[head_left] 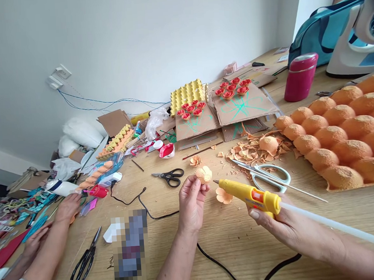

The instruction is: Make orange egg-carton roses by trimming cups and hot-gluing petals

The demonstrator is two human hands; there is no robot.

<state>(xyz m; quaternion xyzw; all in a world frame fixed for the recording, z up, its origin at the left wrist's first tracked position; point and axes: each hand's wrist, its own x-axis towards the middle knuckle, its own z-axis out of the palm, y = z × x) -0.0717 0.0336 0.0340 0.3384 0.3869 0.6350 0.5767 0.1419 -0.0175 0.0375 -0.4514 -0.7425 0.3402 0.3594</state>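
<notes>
On the table (163,252), near the orange egg tray (340,129), the right hand (276,223) grips the yellow glue gun (246,191), its nozzle just beside the orange paper flower (204,174) pinched in the left hand's (194,199) fingers, hands apart.

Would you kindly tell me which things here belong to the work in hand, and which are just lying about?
Likely part of the work:
- yellow glue gun, in the right hand
- petalled piece, in the left hand
- loose petalled piece
- orange egg tray

Apparently just lying about:
- pink flask
- teal bag
- clear plastic bag
</notes>
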